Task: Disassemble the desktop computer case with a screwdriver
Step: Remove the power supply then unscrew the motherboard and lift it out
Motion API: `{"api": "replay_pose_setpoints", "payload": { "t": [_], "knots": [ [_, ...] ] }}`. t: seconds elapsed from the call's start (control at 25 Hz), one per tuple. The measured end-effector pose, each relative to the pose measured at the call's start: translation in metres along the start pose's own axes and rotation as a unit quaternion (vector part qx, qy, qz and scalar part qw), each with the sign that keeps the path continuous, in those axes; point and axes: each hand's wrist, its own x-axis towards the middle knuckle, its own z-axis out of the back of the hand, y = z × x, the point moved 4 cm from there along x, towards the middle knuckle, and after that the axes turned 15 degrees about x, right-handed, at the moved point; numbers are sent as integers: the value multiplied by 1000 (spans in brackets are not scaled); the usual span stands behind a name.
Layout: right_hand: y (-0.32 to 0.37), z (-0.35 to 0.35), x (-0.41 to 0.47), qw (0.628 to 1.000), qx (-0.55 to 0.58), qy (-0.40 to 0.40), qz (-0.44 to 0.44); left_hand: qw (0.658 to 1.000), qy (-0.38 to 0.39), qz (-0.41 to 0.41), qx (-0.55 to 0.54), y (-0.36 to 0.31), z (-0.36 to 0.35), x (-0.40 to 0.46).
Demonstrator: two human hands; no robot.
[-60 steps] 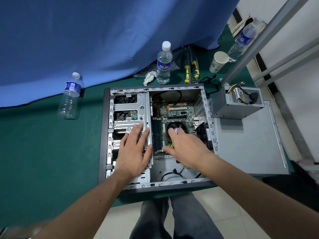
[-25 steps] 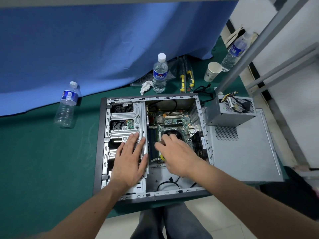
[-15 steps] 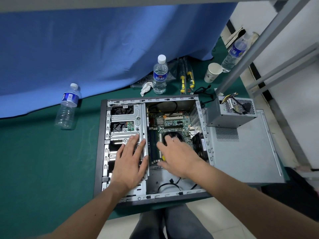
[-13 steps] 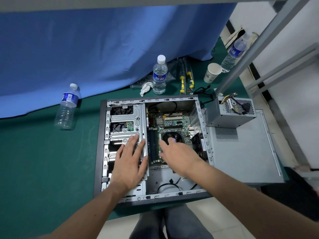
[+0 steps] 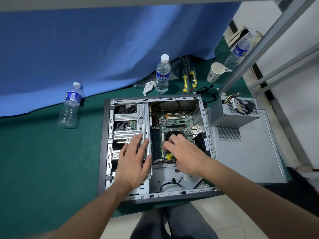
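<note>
The computer case [image 5: 155, 149] is laid on its side on the green table cover [image 5: 43, 161], open face up, with its near edge overhanging the table front. The left hand [image 5: 133, 163] is pressed flat, fingers spread and straight, on the metal drive cage [image 5: 128, 121] in the left half of the case. The right hand [image 5: 185, 154] is lowered over the motherboard [image 5: 172, 121] in the right half of the case, fingers curled around a yellow-handled screwdriver [image 5: 169, 156]. Only a small part of the handle shows beneath the palm, so the grip is judged, not plainly seen, and the tip cannot be made out. The black cooler fan [image 5: 172, 135] is partly covered by the fingers of that hand.

To the right of the case, a removed power supply [image 5: 231, 116] is set on a detached side panel [image 5: 246, 149]. Behind the case, a water bottle [image 5: 162, 75], two spare screwdrivers [image 5: 189, 78] and a paper cup [image 5: 214, 72] are stood or laid. A further bottle [image 5: 70, 106] lies left of the case.

The case is likely stiff and fairly heavy sheet steel, with thin stamped edges that may cut; it is best steadied by flat pressure on the cage or gripped at the folded outer rim. The board is fragile and should be handled only by its edges once its screws are out. Small screws could easily be dropped among the cables at the near end of the case.
</note>
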Motion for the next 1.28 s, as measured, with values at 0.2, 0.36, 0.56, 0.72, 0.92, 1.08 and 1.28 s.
{"api": "replay_pose_setpoints", "payload": {
  "t": [0.2,0.36,0.56,0.72,0.92,1.08,1.28],
  "knots": [
    [0,0,0,999,-24,-4,-44,1000,1,-1,1,0,1,0],
    [-4,-1,-5,999,-35,7,-20,1000,1,0,0,0,1,0],
    [-10,-3,-16,999,-30,4,-29,1000,-2,-2,-3,0,1,0],
    [-20,6,-32,998,45,-31,-40,1000,-3,0,-2,1,0,0],
    [-38,8,-55,985,126,-61,-106,1000,-6,-5,7,0,0,0],
    [-60,10,-78,916,318,-158,-188,1000,-4,2,-5,-3,7,-2],
    [-75,6,-105,787,517,-242,-235,993,28,38,-109,-10,26,5]
  ]
}}
